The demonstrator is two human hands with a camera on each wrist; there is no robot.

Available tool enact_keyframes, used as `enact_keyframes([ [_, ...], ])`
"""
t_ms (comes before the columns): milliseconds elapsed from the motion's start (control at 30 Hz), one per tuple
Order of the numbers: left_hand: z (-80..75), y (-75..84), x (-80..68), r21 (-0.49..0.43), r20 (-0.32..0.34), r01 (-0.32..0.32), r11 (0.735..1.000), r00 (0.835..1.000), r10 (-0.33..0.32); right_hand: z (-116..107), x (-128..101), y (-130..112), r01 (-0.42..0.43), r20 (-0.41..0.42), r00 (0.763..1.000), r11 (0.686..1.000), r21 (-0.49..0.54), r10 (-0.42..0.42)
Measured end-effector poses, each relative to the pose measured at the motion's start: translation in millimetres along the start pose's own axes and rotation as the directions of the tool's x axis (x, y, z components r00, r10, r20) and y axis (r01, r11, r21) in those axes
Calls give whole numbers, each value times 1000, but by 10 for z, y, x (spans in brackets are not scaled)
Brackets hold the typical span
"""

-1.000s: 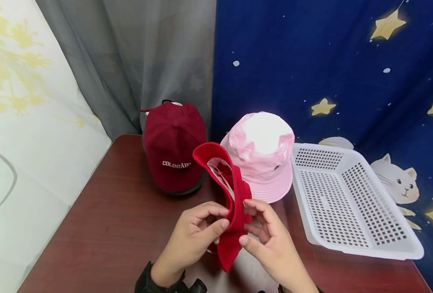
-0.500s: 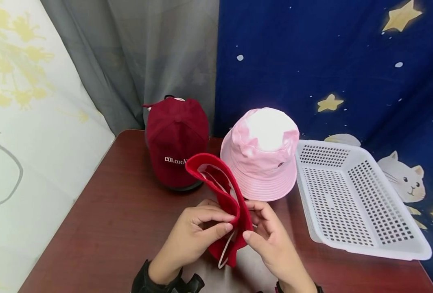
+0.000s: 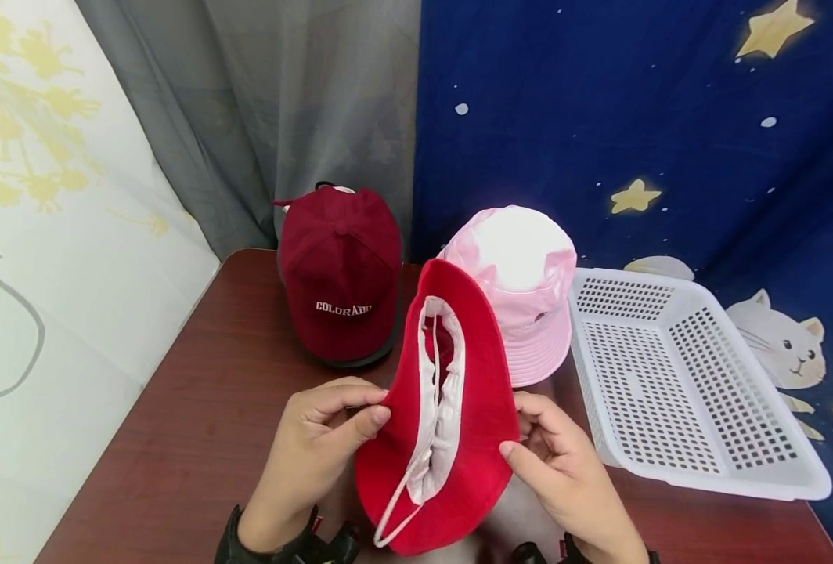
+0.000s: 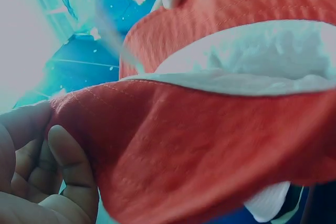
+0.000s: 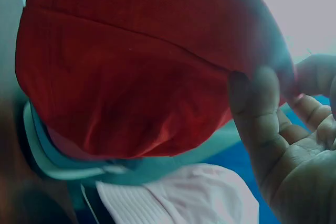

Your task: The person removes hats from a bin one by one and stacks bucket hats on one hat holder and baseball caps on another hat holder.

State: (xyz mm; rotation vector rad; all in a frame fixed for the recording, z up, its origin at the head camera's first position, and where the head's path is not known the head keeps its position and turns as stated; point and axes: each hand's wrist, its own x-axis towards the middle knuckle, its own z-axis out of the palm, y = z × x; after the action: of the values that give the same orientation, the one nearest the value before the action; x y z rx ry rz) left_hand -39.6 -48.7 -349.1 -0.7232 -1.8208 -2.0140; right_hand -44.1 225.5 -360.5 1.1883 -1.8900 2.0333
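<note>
A red bucket hat [image 3: 476, 407] is held up over the near part of the table, its opening turned toward the head camera. Inside shows a white lining band [image 3: 427, 415], and a pale cord [image 3: 395, 509] hangs from it. My left hand [image 3: 321, 439] pinches the brim on the left between thumb and fingers. On the opposite side my right hand [image 3: 564, 462] pinches the brim the same way. The left wrist view shows the red brim [image 4: 152, 145] stretched out from the left thumb. In the right wrist view the crown's outside [image 5: 126, 87] faces the camera.
Behind, a maroon cap [image 3: 339, 266] lettered COLORADO sits over a darker cap at the left. A pink bucket hat [image 3: 529, 313], partly covered by the red one, stands beside a white perforated basket [image 3: 670, 392] at the right. Curtains hang behind the wooden table [image 3: 198, 423].
The red hat, earlier folded narrow and edge-on, is now spread open with its inside facing up. My hands have moved apart, the left one to the left, the right one to the right.
</note>
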Motion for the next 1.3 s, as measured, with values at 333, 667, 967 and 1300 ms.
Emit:
enact_keyframes([
  [333,-155,-14,28,-57,-151,35,998,988,-44,-209,-12,-76,5,-158,987,992,-127,-26],
  [667,-211,-22,17,-128,-327,53,990,941,-93,-241,-10,-183,-246,-556,827,940,-236,77],
  [967,-239,-23,8,-220,-347,73,973,926,-148,-308,-8,-184,-359,-742,665,907,-222,82],
  [1300,-271,-49,0,-255,-425,15,967,897,-126,-366,-26,-187,-271,-748,662,948,-168,57],
])
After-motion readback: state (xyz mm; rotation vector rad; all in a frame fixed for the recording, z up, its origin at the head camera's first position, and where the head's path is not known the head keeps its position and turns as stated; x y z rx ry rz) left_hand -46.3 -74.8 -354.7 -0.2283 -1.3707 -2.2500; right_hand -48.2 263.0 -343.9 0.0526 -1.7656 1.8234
